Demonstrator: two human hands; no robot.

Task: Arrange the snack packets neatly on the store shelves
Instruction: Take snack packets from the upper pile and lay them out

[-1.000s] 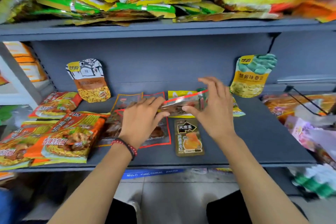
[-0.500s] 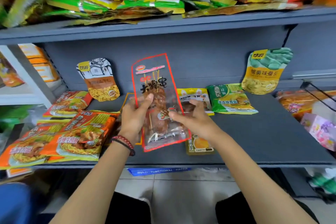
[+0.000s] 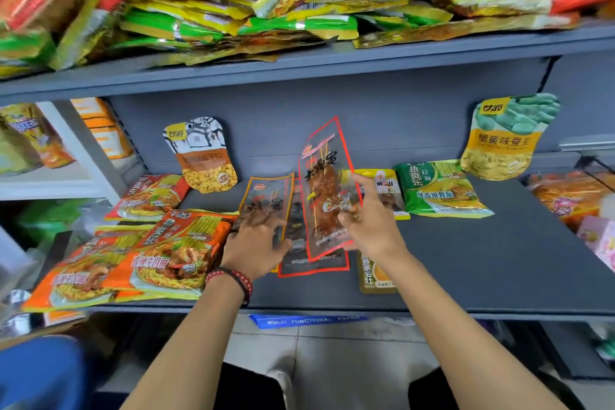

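My right hand pinched the red-edged skewer packet upright; my left hand pressed spread fingers on the orange-edged packet, flat on the grey shelf beneath both.

Shelf: noodle packets piled front-left, skewer packet upright mid-shelf (pinched in the right hand) above flat packets, back-left pouch and far-right pouch leaning on the back panel.
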